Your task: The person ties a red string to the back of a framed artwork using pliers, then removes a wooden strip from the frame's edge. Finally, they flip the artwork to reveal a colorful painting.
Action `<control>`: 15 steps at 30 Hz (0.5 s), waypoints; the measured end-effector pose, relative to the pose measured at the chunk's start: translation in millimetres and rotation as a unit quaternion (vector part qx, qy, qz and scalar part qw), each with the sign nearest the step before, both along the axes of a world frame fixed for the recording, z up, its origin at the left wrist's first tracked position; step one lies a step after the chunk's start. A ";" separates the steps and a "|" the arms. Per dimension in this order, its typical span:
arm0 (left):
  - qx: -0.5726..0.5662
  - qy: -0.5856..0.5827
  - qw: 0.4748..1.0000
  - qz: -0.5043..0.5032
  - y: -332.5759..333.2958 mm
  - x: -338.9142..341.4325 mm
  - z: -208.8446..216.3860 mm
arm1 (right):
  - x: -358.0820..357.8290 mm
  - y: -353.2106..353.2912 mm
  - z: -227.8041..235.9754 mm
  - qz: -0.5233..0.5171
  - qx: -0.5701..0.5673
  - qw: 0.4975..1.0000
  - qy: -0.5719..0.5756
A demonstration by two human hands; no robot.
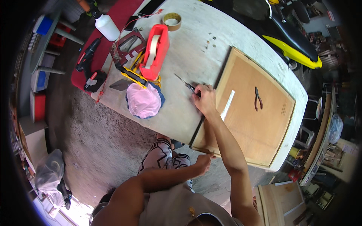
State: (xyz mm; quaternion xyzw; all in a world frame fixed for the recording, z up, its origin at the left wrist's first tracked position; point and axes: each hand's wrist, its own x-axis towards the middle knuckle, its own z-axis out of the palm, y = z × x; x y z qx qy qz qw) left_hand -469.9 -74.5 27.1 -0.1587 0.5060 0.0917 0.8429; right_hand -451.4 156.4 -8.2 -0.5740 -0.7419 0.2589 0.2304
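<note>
My right hand (pixel 205 98) is closed around the dark handle of a slim, pointed metal tool (pixel 184 82). Its tip points away to the far left, over the table; its exact kind is hard to make out. Under my right forearm lies a shallow wooden framed panel (pixel 249 132) with a raised rim. On that panel rest pliers (pixel 258 99) with dark red handles and a white strip (pixel 227 104). My left hand (pixel 203 164) is closed at the panel's near edge, thumb and finger by the corner; anything between them is hidden.
Left on the white table (pixel 177 124) are a red tape dispenser (pixel 154 52), a brown tape roll (pixel 172 21), a yellow-framed tool (pixel 132 75) and a pink-and-blue cloth cap (pixel 144 100). A white spray bottle (pixel 107 28) and drill (pixel 88 54) lie beyond. A motorcycle (pixel 290 37) stands far right.
</note>
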 end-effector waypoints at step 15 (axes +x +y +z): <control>-0.197 -0.221 0.950 0.101 -14.3 11.9 1.0 | -186.1 368.2 22.5 0.099 0.076 0.990 -0.064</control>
